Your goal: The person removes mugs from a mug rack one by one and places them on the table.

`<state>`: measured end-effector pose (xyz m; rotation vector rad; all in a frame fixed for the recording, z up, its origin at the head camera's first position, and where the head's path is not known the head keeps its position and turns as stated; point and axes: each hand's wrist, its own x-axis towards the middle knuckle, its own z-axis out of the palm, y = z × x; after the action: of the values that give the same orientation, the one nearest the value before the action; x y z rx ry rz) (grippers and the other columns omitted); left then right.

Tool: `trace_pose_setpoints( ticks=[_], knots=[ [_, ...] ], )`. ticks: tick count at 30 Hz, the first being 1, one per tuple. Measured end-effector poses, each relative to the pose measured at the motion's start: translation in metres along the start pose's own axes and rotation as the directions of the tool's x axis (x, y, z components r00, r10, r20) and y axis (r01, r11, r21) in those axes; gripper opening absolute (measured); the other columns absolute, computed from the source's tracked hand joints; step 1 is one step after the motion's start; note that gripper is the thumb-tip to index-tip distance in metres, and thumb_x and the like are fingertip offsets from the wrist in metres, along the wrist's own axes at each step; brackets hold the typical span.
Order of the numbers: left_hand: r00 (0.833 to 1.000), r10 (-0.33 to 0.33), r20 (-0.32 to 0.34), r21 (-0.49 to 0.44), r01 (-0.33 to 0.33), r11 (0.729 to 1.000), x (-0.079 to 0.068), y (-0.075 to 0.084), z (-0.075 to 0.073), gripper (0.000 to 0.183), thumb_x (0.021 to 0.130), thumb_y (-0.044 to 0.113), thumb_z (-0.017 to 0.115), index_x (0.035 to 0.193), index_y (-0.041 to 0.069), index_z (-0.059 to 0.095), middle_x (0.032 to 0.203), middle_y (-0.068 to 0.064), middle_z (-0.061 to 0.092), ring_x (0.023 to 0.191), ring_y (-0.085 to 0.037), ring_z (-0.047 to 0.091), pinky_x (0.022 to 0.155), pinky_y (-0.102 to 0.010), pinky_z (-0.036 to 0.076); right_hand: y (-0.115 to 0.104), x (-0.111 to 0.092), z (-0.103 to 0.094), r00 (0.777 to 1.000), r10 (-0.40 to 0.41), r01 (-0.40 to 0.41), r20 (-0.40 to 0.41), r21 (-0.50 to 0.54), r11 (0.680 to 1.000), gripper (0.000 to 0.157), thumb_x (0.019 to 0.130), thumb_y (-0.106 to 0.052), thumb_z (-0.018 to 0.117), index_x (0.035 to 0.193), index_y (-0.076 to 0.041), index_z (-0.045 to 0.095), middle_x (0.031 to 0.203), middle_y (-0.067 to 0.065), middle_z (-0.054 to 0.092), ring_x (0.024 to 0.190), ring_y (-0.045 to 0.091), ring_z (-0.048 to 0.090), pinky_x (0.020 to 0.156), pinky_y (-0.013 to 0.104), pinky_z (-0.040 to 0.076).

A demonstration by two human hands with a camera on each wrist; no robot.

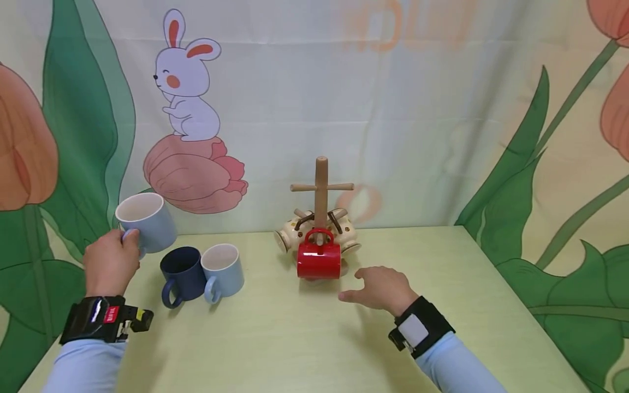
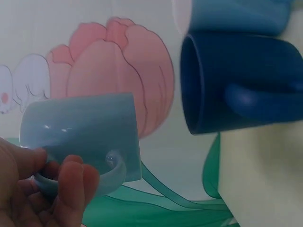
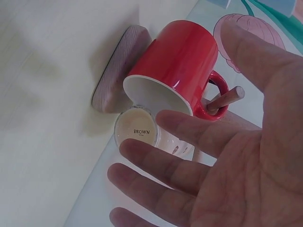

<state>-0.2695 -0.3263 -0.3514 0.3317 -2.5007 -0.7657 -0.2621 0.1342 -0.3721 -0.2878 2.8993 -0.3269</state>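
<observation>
My left hand (image 1: pixel 112 262) grips the handle of a light blue mug (image 1: pixel 153 226), lifted above the table at the left. In the left wrist view, thumb and fingers pinch that mug's handle (image 2: pixel 111 182). Just right of it a dark blue mug (image 1: pixel 183 273) and a second light blue mug (image 1: pixel 223 270) stand side by side on the table. My right hand (image 1: pixel 380 289), fingers spread and holding nothing, hovers right of a red mug (image 1: pixel 319 262). The red mug hangs by its handle from a lower peg (image 3: pixel 227 99) of the wooden mug tree (image 1: pixel 321 191).
Two cream patterned mugs (image 1: pixel 348 232) hang on the mug tree behind the red one. Its two upper pegs (image 1: pixel 341 186) carry no mugs. The pale table (image 1: pixel 275 338) ends against a printed cloth (image 1: pixel 408 136) with a rabbit and tulips.
</observation>
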Motion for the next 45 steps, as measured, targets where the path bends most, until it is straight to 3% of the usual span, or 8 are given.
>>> trace_pose_setpoints(
  ticks=[5,11,17,26,30,38,45],
  knots=[
    [0.996,-0.073,0.041,0.009,0.073,0.997,-0.001,-0.020,0.007,0.047,0.107,0.024,0.037,0.093,-0.015,0.058,0.071,-0.028,0.063,0.074,-0.049,0.061,0.071,-0.056,0.034,0.001,0.000,0.002,1.000,0.002,-0.002,0.006,0.006,1.000,0.066,0.084,-0.060,0.069,0.126,-0.009,0.066,0.116,0.010,0.069,0.105,0.031,0.063,0.082,0.049,0.052],
    [0.984,-0.160,0.079,0.014,0.160,0.987,-0.004,-0.042,0.014,0.050,0.108,0.026,0.033,0.103,-0.017,0.057,0.079,-0.030,0.065,0.076,-0.047,0.062,0.066,-0.050,0.035,0.001,0.001,0.003,1.000,0.005,-0.005,0.005,0.009,1.000,0.066,0.084,-0.060,0.069,0.126,-0.009,0.066,0.116,0.009,0.070,0.105,0.031,0.063,0.082,0.049,0.052],
    [0.992,-0.123,0.031,0.081,0.120,0.989,-0.003,-0.057,0.020,0.050,0.107,0.024,0.035,0.091,-0.017,0.058,0.075,-0.033,0.062,0.088,-0.060,0.055,0.076,-0.065,0.036,0.001,0.000,0.003,1.000,0.023,-0.024,0.017,0.019,1.000,0.066,0.084,-0.059,0.069,0.126,-0.009,0.066,0.116,0.010,0.069,0.105,0.031,0.063,0.082,0.049,0.052],
    [0.978,-0.154,0.144,0.142,0.133,0.981,-0.011,-0.082,0.035,0.047,0.107,0.022,0.033,0.087,-0.015,0.054,0.066,-0.025,0.061,0.085,-0.059,0.055,0.076,-0.063,0.037,0.003,0.001,0.005,0.999,0.030,-0.031,0.015,0.026,0.999,0.066,0.083,-0.059,0.069,0.127,-0.010,0.066,0.116,0.009,0.069,0.105,0.031,0.063,0.082,0.050,0.052],
    [0.968,-0.170,0.183,0.142,0.145,0.979,-0.013,-0.087,0.042,0.047,0.107,0.023,0.033,0.091,-0.016,0.055,0.067,-0.023,0.062,0.085,-0.057,0.056,0.075,-0.062,0.038,0.003,0.001,0.006,0.999,0.038,-0.038,0.019,0.022,0.999,0.066,0.083,-0.059,0.070,0.127,-0.009,0.066,0.117,0.010,0.069,0.106,0.031,0.062,0.084,0.050,0.052],
    [0.953,-0.202,0.224,0.116,0.180,0.977,-0.019,-0.091,0.052,0.045,0.107,0.024,0.033,0.091,-0.013,0.054,0.065,-0.017,0.062,0.075,-0.042,0.056,0.069,-0.049,0.035,0.003,0.001,0.006,0.999,0.038,-0.038,0.021,0.032,0.999,0.066,0.084,-0.059,0.069,0.127,-0.009,0.065,0.117,0.010,0.069,0.105,0.031,0.062,0.084,0.050,0.052],
    [0.944,-0.201,0.262,0.107,0.178,0.978,-0.023,-0.091,0.056,0.043,0.107,0.023,0.032,0.096,-0.014,0.052,0.068,-0.018,0.063,0.074,-0.040,0.056,0.067,-0.046,0.035,0.006,0.002,0.008,0.999,0.042,-0.042,0.013,0.028,0.999,0.066,0.084,-0.059,0.069,0.127,-0.009,0.066,0.117,0.010,0.069,0.105,0.031,0.063,0.083,0.050,0.052]
  ],
)
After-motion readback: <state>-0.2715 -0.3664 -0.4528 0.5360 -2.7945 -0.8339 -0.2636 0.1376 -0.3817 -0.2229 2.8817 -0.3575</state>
